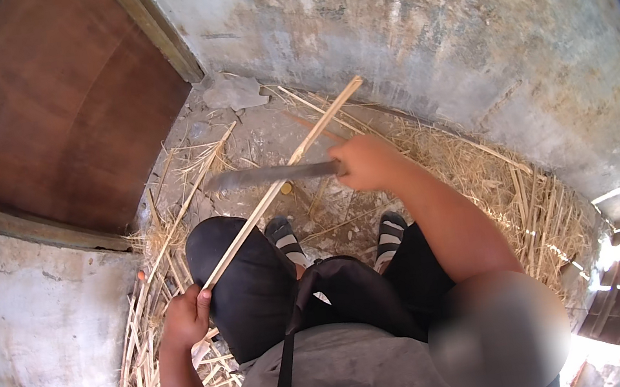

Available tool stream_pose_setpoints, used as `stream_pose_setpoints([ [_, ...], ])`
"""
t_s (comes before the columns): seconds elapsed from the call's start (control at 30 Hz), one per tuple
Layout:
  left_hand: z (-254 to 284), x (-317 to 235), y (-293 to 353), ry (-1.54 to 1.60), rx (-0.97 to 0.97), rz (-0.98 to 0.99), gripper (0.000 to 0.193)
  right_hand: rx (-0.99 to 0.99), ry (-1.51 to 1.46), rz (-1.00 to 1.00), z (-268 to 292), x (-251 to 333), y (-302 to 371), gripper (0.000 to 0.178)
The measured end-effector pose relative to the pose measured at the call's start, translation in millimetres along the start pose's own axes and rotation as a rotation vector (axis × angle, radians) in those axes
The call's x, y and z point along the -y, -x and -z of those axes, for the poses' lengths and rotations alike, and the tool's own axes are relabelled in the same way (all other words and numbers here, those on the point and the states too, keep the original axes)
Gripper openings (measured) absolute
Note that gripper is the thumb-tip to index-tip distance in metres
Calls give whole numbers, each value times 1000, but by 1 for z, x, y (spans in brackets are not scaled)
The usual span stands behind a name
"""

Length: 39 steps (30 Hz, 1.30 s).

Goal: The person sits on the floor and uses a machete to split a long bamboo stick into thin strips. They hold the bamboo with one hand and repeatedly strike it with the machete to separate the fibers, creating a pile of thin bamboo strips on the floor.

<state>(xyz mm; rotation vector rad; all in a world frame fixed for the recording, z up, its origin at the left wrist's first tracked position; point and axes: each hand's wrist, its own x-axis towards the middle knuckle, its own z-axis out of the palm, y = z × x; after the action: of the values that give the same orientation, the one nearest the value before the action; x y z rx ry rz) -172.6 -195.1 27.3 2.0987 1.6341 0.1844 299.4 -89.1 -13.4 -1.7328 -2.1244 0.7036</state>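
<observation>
My left hand is closed round the lower end of a long, pale split bamboo strip, beside my left knee. The strip slants up and to the right over my thigh. Its far end looks split. In my right hand is a machete, its long blade pointing left and blurred by motion. The blade crosses in front of the strip near its middle; whether they touch I cannot tell. A thin reddish-brown pointed piece shows beside my right fingers, and how it is held is unclear.
Bamboo strips and shavings lie heaped at the left. More shavings line the wall on the right. A brown door panel stands at the far left. My sandalled feet are between the heaps. A blurred round shape covers the lower right.
</observation>
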Motion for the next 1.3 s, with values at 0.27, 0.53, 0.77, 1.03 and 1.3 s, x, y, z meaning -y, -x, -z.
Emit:
stream_pose_setpoints([
  [0.27, 5, -6, 3, 21, 7, 27, 44, 4, 86, -62, 4, -5, 1, 32],
  [0.53, 3, -9, -1, -10, 5, 16, 41, -66, 33, -278, 20, -40, -5, 32],
  [0.77, 6, -16, 2, -1, -4, 24, 38, 81, 170, -47, 24, 16, 13, 40],
  [1.03, 2, -4, 2, -40, -38, -17, 38, -41, -214, -468, 38, -52, 3, 51],
  [1.3, 5, -6, -1, -34, -7, -9, 41, 122, 8, -104, 12, -12, 6, 47],
])
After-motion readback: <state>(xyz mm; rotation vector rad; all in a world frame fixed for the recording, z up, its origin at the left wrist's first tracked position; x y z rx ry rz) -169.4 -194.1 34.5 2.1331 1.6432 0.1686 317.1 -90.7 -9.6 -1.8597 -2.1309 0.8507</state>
